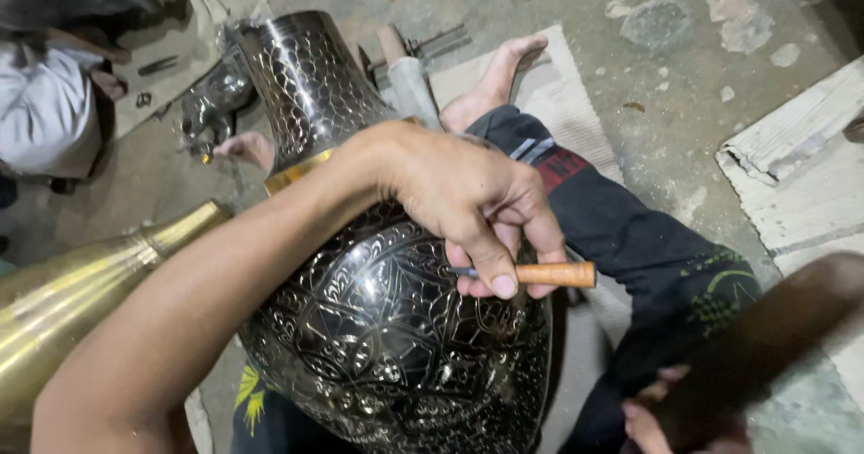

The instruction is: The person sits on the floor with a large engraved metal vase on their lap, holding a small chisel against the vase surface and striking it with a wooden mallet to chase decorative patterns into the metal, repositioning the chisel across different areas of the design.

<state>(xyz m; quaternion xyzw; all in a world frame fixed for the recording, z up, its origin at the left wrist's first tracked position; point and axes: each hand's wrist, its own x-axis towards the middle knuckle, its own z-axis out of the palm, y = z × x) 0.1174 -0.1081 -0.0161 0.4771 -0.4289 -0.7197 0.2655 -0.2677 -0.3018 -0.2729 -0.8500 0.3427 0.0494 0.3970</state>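
A large black metal vase (378,328) with fine engraved patterns and a gold band lies tilted across my lap. My left hand (459,193) rests on its shoulder, shut on a small engraving tool with an orange wooden handle (558,275), whose tip is hidden under my fingers against the vase. At the bottom right, my right hand (643,422) grips a dark wooden mallet (774,328), blurred and raised beside the vase.
A brass vase (72,292) lies at the left. My leg in dark trousers (630,238) stretches over a mat (567,112), bare foot (499,76) on it. Another person in white (40,103) sits top left. A pale board (801,166) lies on the concrete floor at right.
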